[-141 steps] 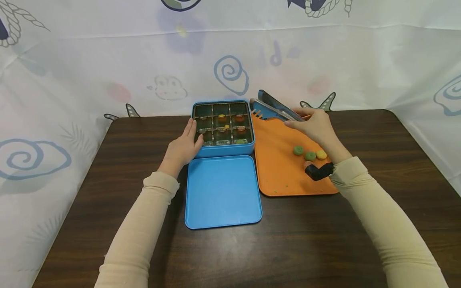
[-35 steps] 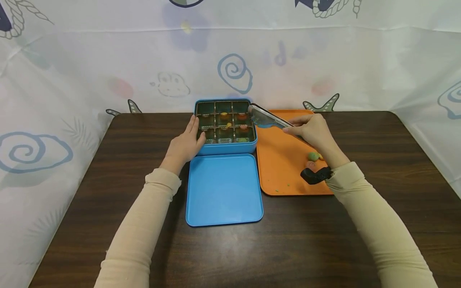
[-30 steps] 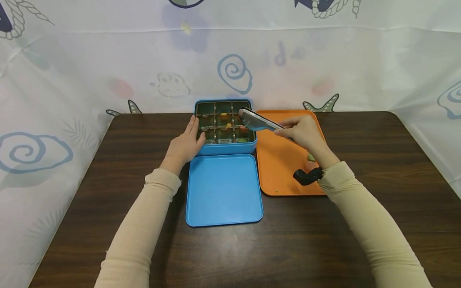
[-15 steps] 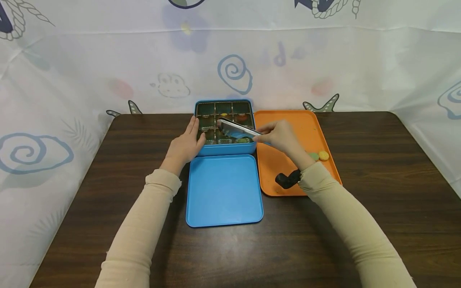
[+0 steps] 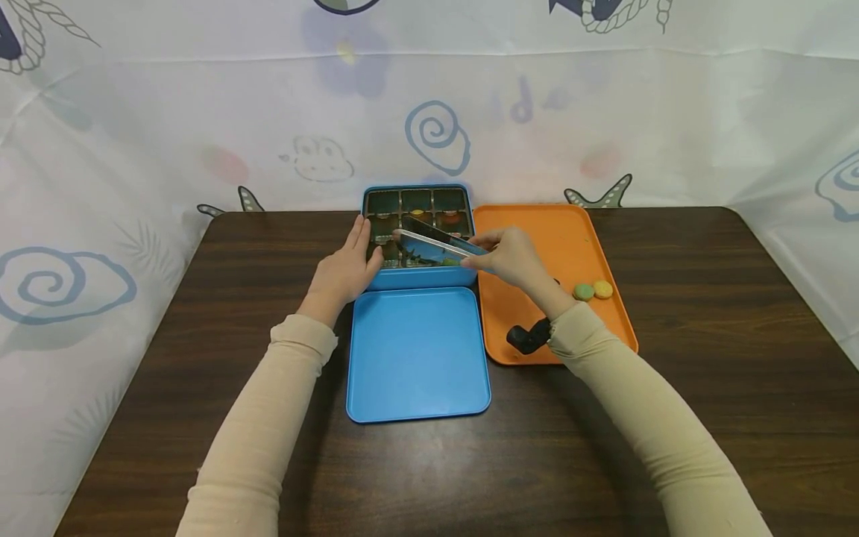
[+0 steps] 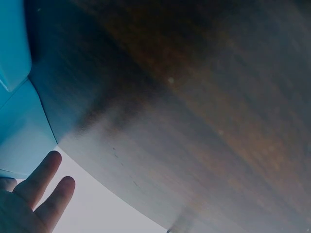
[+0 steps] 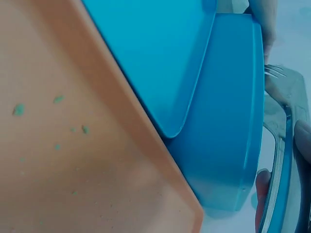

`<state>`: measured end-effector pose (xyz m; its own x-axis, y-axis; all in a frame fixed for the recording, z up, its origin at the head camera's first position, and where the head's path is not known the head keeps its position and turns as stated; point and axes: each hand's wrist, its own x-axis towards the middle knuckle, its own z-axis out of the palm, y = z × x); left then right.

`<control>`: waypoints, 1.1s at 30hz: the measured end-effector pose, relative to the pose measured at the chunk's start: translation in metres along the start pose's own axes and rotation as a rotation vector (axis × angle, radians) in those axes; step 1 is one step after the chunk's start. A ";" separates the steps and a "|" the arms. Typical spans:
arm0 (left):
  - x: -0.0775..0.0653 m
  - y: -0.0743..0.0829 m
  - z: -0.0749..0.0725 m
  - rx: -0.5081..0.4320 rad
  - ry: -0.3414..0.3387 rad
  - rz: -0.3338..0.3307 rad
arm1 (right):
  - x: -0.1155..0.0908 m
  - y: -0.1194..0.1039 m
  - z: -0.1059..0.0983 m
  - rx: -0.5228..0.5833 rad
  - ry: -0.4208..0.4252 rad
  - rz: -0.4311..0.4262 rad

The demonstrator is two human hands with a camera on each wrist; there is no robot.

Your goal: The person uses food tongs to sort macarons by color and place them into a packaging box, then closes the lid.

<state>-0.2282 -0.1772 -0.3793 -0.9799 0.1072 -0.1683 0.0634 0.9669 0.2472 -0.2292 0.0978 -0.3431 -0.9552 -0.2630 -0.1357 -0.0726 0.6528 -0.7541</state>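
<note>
My left hand (image 5: pixel 342 276) lies with straight fingers along the left side of a blue box (image 5: pixel 423 280), which has a dark insert of several compartments. With fingers and thumb my right hand (image 5: pixel 511 259) grips metal tongs (image 5: pixel 436 242), their two arms a little apart over the front compartments. In the right wrist view, the tongs' slotted tip (image 7: pixel 286 80) is above the box rim. Small yellow, reddish and green pieces sit in some compartments; the tongs cover part of the front ones. A green round piece (image 5: pixel 583 291) and a yellow round piece (image 5: pixel 603 289) touch on the orange tray (image 5: pixel 537 220).
A flat blue lid (image 5: pixel 419 358) lies in front of the box. The orange tray stands to their right, with green crumbs (image 7: pixel 18 109) on it. Behind the dark wooden table (image 5: pixel 268 231) hangs a printed white cloth (image 5: pixel 268 97).
My right hand has carried the tongs leftward from the tray to over the box, and their arms have parted in the last half second. One green piece has left the tray. My left hand stays put.
</note>
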 end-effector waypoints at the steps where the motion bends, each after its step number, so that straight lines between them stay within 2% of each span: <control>1: 0.000 0.000 0.000 -0.001 0.000 0.001 | 0.000 0.000 0.000 0.006 -0.004 -0.003; 9: 0.000 0.000 -0.001 -0.001 -0.007 -0.008 | -0.004 0.011 -0.011 0.068 -0.042 -0.023; 17: -0.001 0.001 -0.001 -0.008 -0.007 -0.009 | -0.018 0.029 -0.044 0.086 -0.048 0.035; 21: -0.002 0.002 -0.002 -0.006 -0.005 -0.006 | -0.030 0.040 -0.068 0.042 -0.025 0.046; 26: -0.002 0.002 -0.003 0.000 -0.007 -0.006 | -0.046 0.057 -0.097 -0.024 0.000 0.099; 33: -0.001 0.002 -0.002 0.000 -0.012 -0.008 | -0.065 0.088 -0.122 -0.109 0.017 0.145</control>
<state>-0.2278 -0.1755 -0.3764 -0.9780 0.1020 -0.1820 0.0551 0.9677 0.2462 -0.2083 0.2587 -0.3219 -0.9625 -0.1491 -0.2265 0.0364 0.7566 -0.6529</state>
